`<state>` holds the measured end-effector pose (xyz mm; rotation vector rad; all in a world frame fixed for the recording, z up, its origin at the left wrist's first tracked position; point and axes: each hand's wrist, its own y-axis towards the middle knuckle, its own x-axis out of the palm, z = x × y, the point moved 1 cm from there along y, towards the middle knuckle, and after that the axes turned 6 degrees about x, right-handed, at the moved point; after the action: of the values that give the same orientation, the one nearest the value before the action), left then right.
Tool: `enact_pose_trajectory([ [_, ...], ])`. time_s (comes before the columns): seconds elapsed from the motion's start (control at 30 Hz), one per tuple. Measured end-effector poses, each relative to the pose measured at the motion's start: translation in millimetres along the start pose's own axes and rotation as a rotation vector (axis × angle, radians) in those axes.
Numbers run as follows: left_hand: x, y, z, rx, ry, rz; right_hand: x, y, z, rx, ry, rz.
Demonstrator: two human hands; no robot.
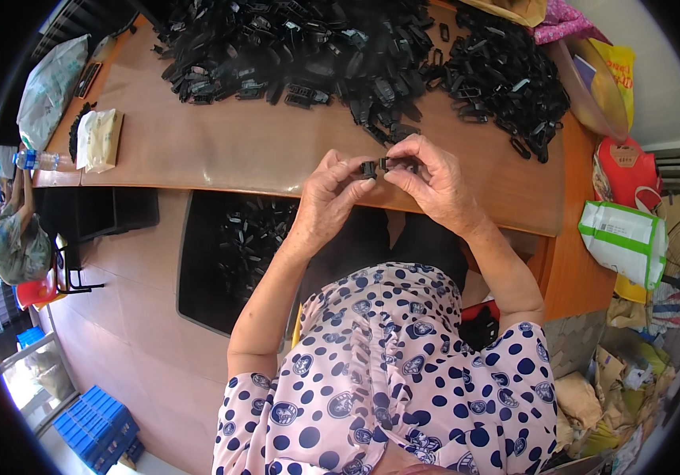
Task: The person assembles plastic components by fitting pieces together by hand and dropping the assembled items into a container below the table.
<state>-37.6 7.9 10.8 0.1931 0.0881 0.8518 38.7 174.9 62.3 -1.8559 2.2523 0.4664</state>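
Observation:
My left hand (pixel 330 195) pinches a small black plastic part (pixel 368 169) between thumb and fingers, just above the table's front edge. Close beside it, my right hand (pixel 433 180) is closed on another small black plastic part (pixel 384 164). The two parts nearly meet; whether they touch I cannot tell. Beyond my hands a large heap of black plastic parts (pixel 300 63) spreads over the brown table (pixel 221 150). To its right lies a second heap of narrow, frame-like black parts (pixel 506 87).
Below the table edge, a black bin (pixel 197 297) contains more black parts. A cream-coloured packet (pixel 100 141) and a plastic bottle (pixel 35 160) are at left. A person (pixel 17 237) sits far left. Right of the table hang a green-white bag (pixel 623 241) and red bag (pixel 626 172).

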Motion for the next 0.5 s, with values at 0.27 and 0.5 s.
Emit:
enact_pose_trajectory([
  [0.27,7.2,1.8,13.9,0.043,0.097,-0.078,-1.9,-7.9,8.6,-0.009,0.123,-0.054],
  [0.5,15.0,2.7,25.1,0.102,0.346,-0.131,-8.2,-16.1,18.6,0.001,0.205,-0.062],
])
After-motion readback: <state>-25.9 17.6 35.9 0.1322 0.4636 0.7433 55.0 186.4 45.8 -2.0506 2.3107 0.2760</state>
